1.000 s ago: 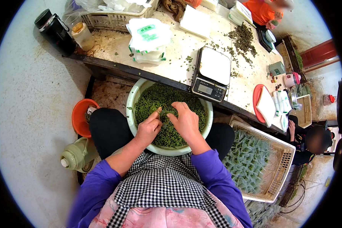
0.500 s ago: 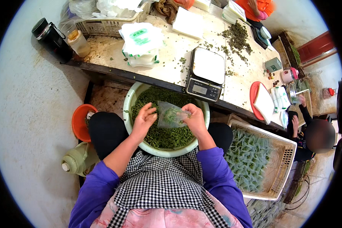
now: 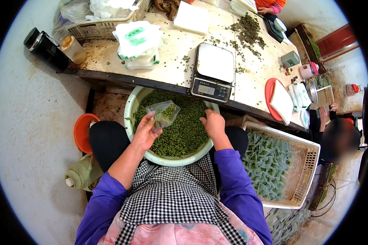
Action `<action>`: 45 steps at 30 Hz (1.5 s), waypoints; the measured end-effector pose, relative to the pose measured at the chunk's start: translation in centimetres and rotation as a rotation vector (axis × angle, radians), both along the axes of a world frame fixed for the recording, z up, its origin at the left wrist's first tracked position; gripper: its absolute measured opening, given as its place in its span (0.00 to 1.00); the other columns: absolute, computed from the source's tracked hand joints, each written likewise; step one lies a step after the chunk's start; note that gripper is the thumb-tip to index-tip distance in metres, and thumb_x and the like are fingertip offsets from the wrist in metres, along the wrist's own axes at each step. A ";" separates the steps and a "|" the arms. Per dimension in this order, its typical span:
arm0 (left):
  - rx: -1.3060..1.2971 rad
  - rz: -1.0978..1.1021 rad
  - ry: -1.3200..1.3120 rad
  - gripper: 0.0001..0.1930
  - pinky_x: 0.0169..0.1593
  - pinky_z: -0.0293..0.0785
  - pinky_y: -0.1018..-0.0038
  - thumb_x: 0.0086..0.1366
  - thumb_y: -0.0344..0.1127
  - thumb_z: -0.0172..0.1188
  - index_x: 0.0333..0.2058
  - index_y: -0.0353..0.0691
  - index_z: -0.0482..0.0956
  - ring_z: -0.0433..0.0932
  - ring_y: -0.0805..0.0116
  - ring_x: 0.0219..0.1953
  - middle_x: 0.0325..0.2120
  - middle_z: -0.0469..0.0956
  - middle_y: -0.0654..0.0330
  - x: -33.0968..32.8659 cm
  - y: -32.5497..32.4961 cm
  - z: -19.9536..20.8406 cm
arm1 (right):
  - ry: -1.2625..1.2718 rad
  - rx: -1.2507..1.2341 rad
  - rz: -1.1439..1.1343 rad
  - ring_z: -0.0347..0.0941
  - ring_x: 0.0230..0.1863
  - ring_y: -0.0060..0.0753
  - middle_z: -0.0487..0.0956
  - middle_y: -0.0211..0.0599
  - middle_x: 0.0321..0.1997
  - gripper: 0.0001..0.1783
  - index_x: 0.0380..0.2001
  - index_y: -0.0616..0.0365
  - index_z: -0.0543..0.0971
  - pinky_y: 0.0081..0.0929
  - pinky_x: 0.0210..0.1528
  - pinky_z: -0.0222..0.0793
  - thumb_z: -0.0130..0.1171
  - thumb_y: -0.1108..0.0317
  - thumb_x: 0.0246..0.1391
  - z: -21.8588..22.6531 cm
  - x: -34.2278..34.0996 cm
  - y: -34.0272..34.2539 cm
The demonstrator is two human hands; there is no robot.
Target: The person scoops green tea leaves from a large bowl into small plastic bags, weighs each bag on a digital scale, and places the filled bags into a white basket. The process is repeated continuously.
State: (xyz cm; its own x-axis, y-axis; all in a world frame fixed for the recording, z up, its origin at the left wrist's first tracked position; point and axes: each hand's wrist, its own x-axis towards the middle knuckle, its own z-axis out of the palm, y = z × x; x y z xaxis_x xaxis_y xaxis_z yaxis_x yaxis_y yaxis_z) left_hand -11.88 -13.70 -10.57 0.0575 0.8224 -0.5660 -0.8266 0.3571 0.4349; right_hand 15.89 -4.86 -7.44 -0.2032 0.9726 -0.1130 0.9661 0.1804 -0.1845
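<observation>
Bright, table strongly lit, soft shadows on left wall, fisheye-bent edges, black corners, co-worker's head blurred.

The fisheye head camera looks steeply down over the wearer's checked apron, close above it, with the basin at mid-frame, the desk slanting across ahead, and black corners rounding the wide view.
</observation>
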 end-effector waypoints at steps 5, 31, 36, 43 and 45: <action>0.007 -0.033 0.030 0.19 0.39 0.83 0.68 0.70 0.37 0.59 0.57 0.50 0.68 0.79 0.70 0.35 0.42 0.74 0.67 0.2 0.2 0.0 | -0.090 -0.008 0.025 0.80 0.39 0.48 0.80 0.46 0.37 0.24 0.36 0.61 0.76 0.40 0.40 0.77 0.74 0.58 0.39 -1.4 -2.1 -0.2; 0.023 -0.239 0.049 0.19 0.38 0.83 0.72 0.71 0.38 0.57 0.58 0.51 0.67 0.79 0.72 0.37 0.43 0.76 0.67 0.6 -0.2 0.6 | 0.362 0.106 0.626 0.75 0.40 0.47 0.80 0.40 0.42 0.20 0.40 0.58 0.80 0.38 0.43 0.73 0.67 0.75 0.39 11.8 -8.8 -1.7; 0.044 -0.158 -0.101 0.15 0.38 0.85 0.71 0.72 0.37 0.56 0.55 0.50 0.69 0.80 0.72 0.37 0.43 0.77 0.67 0.2 -0.4 -0.1 | 0.699 0.231 0.506 0.75 0.48 0.44 0.77 0.43 0.54 0.24 0.48 0.58 0.78 0.36 0.51 0.72 0.67 0.76 0.43 12.9 -9.1 -2.4; 0.086 -0.195 -0.082 0.18 0.42 0.82 0.69 0.71 0.40 0.57 0.57 0.53 0.68 0.81 0.70 0.44 0.45 0.78 0.69 0.4 -0.3 -0.1 | 0.986 -0.263 0.008 0.79 0.30 0.29 0.81 0.42 0.34 0.19 0.48 0.62 0.75 0.27 0.32 0.74 0.67 0.70 0.54 8.2 -7.9 -4.0; 0.090 -0.193 -0.064 0.18 0.42 0.82 0.69 0.71 0.40 0.57 0.57 0.53 0.67 0.81 0.70 0.44 0.46 0.78 0.68 0.3 -0.3 -0.1 | 0.875 -0.015 0.096 0.77 0.26 0.25 0.78 0.40 0.27 0.13 0.42 0.63 0.76 0.25 0.28 0.72 0.66 0.73 0.54 7.5 -8.2 -4.2</action>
State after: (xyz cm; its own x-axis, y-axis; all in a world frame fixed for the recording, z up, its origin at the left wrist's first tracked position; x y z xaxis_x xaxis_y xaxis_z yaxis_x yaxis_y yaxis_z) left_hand -11.53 -14.03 -10.67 0.2525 0.8398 -0.4807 -0.7736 0.4736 0.4211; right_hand 7.70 -9.03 0.07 -0.3040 0.9464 0.1090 0.4576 0.2454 -0.8546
